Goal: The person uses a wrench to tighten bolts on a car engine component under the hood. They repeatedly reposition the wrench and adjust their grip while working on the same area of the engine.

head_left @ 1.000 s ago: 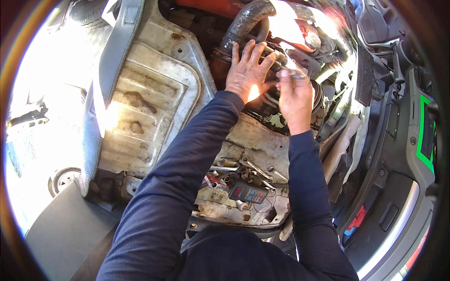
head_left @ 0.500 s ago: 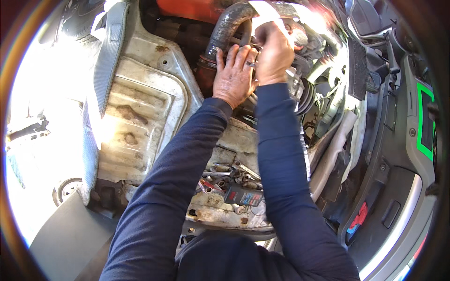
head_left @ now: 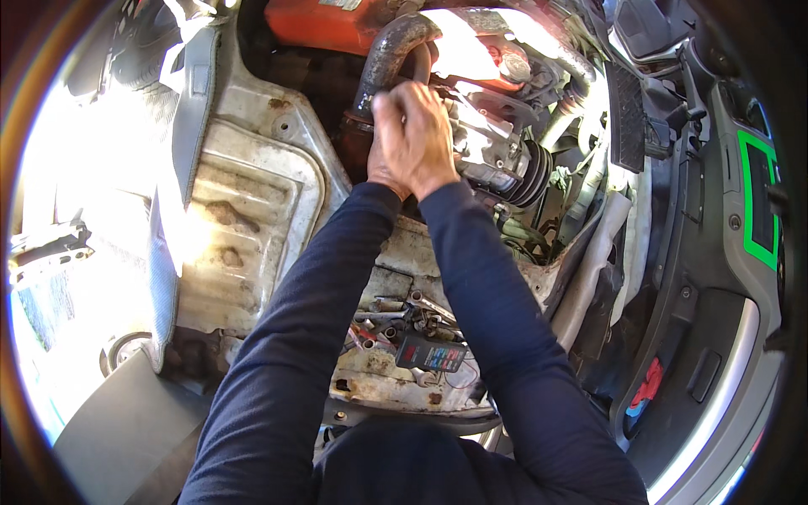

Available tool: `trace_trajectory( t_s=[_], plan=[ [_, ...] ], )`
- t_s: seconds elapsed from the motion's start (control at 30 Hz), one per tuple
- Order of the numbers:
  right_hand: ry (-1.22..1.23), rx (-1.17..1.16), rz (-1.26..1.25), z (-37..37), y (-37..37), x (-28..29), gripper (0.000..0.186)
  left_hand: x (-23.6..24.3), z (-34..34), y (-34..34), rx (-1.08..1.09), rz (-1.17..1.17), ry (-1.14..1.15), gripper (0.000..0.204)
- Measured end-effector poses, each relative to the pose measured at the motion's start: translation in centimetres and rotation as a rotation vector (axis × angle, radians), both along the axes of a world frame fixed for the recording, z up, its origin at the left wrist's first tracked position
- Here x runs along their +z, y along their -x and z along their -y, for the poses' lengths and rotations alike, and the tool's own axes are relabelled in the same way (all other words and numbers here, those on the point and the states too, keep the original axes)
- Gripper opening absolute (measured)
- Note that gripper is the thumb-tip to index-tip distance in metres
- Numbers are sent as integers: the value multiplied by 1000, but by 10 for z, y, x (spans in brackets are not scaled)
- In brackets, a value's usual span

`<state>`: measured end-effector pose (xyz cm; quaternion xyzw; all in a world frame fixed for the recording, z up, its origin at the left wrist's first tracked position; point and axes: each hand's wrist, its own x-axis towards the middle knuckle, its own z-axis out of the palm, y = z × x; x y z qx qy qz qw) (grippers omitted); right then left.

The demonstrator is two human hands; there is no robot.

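My right hand [head_left: 423,139] is over the engine bay with its fingers curled, crossing in front of my left hand [head_left: 385,168]. What it may be gripping is hidden beneath it. Only the wrist edge of the left hand shows, and its fingers are covered. Both hands are beside a thick, dirty dark hose [head_left: 379,71] that bends down to a clamp [head_left: 358,120]. Just right of them lies a sunlit metal engine part [head_left: 492,151] with a ribbed black pulley [head_left: 536,174]. A red engine cover [head_left: 324,23] is behind the hose.
Several wrenches and sockets [head_left: 425,313] lie on the worn metal ledge below my arms, with a dark flat case [head_left: 431,353] among them. A stained metal panel [head_left: 252,219] is at left. The door [head_left: 715,337] with a red cloth [head_left: 645,385] is at right.
My right hand has moved left and nearer, now covering most of the left hand. The left hand's fingers, spread in view before, are hidden. The view has shifted slightly.
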<state>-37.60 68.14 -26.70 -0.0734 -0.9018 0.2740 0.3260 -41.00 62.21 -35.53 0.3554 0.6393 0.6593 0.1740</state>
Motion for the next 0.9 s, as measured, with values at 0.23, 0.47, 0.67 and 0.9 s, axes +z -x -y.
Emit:
trace_trajectory(
  t_s=[0.23,0.47,0.67,0.9],
  plan=[
    [227,-422,295,23,13,60,32,24,-2,4,211,-1077,898,68],
    [185,-289,172,21,9,33,30,36,1,2,254,-1026,764,71],
    [146,-312,63,23,13,36,32,39,3,1,258,-1043,745,74],
    [283,-342,256,15,26,45,31,40,3,3,269,-1062,739,77]
  ],
)
